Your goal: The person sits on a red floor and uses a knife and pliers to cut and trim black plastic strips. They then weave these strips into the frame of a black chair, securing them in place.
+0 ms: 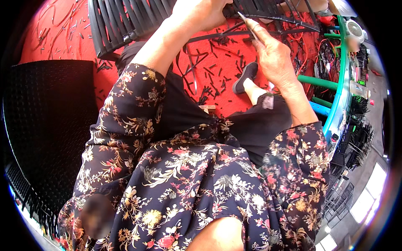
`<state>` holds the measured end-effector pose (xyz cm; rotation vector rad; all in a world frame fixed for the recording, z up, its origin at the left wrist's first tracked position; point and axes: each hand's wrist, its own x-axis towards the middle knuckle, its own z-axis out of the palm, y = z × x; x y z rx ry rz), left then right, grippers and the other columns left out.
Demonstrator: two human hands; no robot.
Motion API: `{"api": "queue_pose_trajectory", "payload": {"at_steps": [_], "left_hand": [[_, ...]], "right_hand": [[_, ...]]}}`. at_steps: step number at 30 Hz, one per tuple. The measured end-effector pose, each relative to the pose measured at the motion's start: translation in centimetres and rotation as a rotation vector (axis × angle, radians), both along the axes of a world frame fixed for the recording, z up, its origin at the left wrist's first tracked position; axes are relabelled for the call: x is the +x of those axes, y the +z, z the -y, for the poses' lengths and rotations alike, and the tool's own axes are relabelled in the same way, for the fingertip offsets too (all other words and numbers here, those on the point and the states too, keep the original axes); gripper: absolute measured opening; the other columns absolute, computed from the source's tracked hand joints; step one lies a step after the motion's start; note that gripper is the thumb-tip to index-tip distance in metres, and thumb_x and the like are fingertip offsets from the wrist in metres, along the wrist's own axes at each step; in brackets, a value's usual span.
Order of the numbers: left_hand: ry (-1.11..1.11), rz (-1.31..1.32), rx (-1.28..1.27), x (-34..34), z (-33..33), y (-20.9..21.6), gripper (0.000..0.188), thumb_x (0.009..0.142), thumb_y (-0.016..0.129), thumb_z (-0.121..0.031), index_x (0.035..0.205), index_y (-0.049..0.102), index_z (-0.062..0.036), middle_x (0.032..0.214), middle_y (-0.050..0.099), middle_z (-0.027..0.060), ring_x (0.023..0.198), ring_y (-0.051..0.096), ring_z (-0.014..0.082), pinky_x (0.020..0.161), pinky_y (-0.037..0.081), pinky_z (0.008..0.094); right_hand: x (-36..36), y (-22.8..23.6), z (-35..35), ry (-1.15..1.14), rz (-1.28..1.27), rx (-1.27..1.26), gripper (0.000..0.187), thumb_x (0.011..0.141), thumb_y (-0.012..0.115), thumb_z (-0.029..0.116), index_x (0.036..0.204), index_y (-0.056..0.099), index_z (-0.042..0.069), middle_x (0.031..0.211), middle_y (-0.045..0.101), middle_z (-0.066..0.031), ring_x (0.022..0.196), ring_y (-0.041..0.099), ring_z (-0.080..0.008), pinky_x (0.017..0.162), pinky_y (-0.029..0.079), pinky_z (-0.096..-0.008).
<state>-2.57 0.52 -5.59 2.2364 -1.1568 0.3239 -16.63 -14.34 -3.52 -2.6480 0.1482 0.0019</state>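
Observation:
A dark frame strung with flat black strips point(130, 19) spans the top of the head view, in front of my knees. My left hand point(199, 16) is over these strips with its fingers bent together; its fingertips are at the picture's upper edge, so what they pinch is hidden. To its right, my right hand point(274, 58) grips a slim, pointed metal tool point(243, 17). The tool's tip points up and left toward the strips, close to my left fingertips. A long black strip point(209, 37) runs below both hands.
Black offcuts point(213, 79) litter the red floor covering point(228, 100). A large black woven panel point(48, 125) stands at my left. Green tubes point(318, 82) and a curved green-blue frame point(340, 92) are on the right, with a white fan point(355, 29) beyond. Another person's arm point(307, 5) shows at top right.

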Motion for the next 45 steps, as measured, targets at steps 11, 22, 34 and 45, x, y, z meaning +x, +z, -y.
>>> {"api": "queue_pose_trajectory", "payload": {"at_steps": [11,22,34,45], "left_hand": [[0.015,-0.056,0.075,-0.5,-1.9,1.7,0.036,0.062,0.065,-0.015,0.098,0.063,-0.0102,0.086,0.061,0.0086,0.079,0.062,0.0255,0.070,0.050,0.0347],[0.035,-0.120,0.122,-1.2,-2.4,1.7,0.033,0.063,0.066,-0.015,0.096,0.064,-0.0096,0.088,0.062,0.0081,0.081,0.062,0.0256,0.072,0.050,0.0352],[0.030,-0.091,0.108,-1.0,-2.2,1.2,0.038,0.063,0.066,-0.016,0.100,0.062,-0.0102,0.092,0.061,0.0079,0.085,0.061,0.0255,0.075,0.050,0.0352],[0.018,-0.130,0.115,-0.8,-2.0,1.1,0.038,0.062,0.064,-0.013,0.100,0.063,-0.0095,0.091,0.061,0.0088,0.084,0.061,0.0271,0.075,0.049,0.0362]], "right_hand": [[0.9,-8.4,-5.0,-0.384,0.317,0.617,0.028,0.084,0.059,0.016,0.109,0.051,0.007,0.069,0.058,-0.0128,0.059,0.058,-0.0252,0.056,0.044,-0.0344],[0.6,-8.0,-4.2,-0.296,0.334,0.335,0.017,0.088,0.054,0.018,0.095,0.051,0.002,0.064,0.055,-0.0117,0.055,0.055,-0.0253,0.051,0.042,-0.0385],[2.2,-5.0,-3.3,-0.351,0.126,1.410,0.022,0.092,0.048,0.025,0.092,0.055,0.004,0.054,0.032,0.0053,0.041,0.029,-0.0045,0.037,0.025,-0.0231],[-0.1,-4.2,-2.0,-0.261,0.174,0.168,0.020,0.088,0.053,0.023,0.088,0.054,0.003,0.069,0.057,-0.0187,0.067,0.057,-0.0374,0.059,0.043,-0.0406]]}}
